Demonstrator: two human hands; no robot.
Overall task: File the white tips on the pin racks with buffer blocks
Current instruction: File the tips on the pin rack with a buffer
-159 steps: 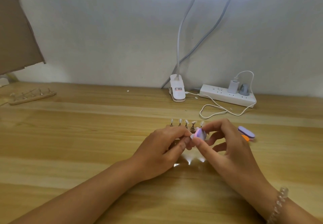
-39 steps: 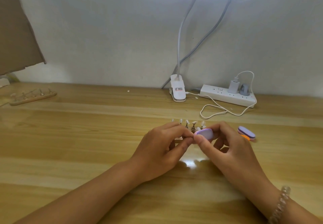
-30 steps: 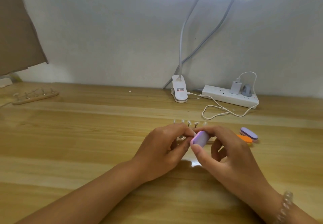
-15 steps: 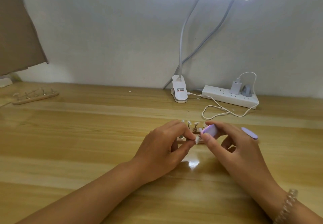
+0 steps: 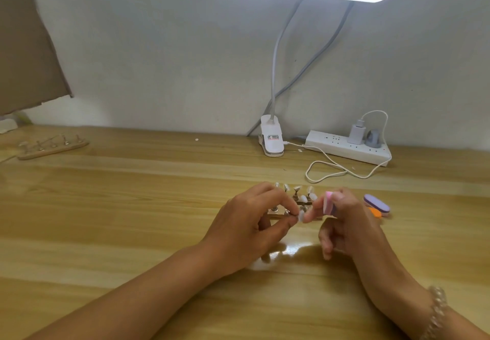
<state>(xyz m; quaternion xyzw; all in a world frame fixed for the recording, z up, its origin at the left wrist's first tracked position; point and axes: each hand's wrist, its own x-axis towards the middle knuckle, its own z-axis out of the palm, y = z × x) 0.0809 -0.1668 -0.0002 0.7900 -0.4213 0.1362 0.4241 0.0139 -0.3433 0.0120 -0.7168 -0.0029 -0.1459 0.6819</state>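
Observation:
A small wooden pin rack [image 5: 297,201] with several white tips stands at the table's middle, partly hidden behind my hands. My left hand [image 5: 249,223] pinches a metal pin that carries a white tip [image 5: 301,217], just in front of the rack. My right hand [image 5: 344,223] holds a pink and purple buffer block [image 5: 328,203] upright between fingers and thumb, and its fingertip touches the white tip. A second wooden pin rack [image 5: 53,146] lies at the far left.
A purple buffer block [image 5: 376,205] and an orange one [image 5: 375,212] lie right of my right hand. Behind stand a white clip lamp base [image 5: 271,139], a power strip [image 5: 347,150] and a looped white cable [image 5: 331,172]. A cardboard sheet [image 5: 23,55] leans at left.
The buffer block has turned from lying flat against the tip to standing upright in my right hand. My right fingertip now touches the tip that my left hand holds.

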